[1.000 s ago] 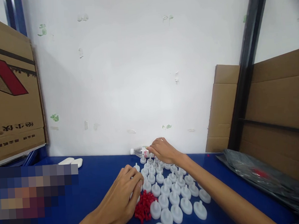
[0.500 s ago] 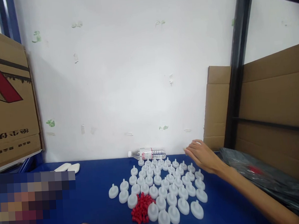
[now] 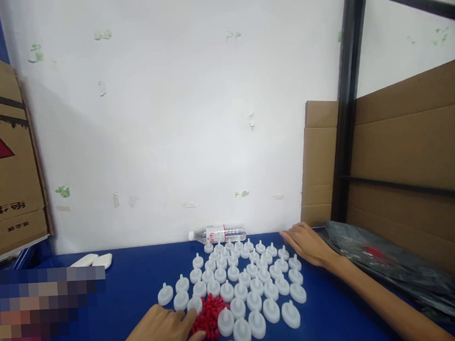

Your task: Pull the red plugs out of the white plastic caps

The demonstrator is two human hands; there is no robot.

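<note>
Many white plastic caps, each with a thin upright spout (image 3: 256, 301), stand in loose rows on the blue table. A pile of small red plastic pieces (image 3: 210, 316) lies among the nearest ones. At the left edge of that pile is my left hand (image 3: 163, 331), thumb and forefinger apart beside the red pieces; no piece shows lifted in it. My right hand (image 3: 303, 243) hovers or rests near the back right caps, palm down, fingers reaching left and slightly bent. Nothing shows in it, though its underside is hidden.
A clear plastic bottle (image 3: 234, 233) lies on its side against the white wall. Two white rounded objects (image 3: 102, 260) sit at the back left. Dark plastic bags (image 3: 369, 254) lie at the right, by a black metal post (image 3: 347, 118) and cardboard (image 3: 409, 145). A cardboard box (image 3: 9, 166) stands left.
My left hand has come up from the bottom edge to the red pile. The right hand has dropped slightly toward the table. The whole view has shifted a little to the right.
</note>
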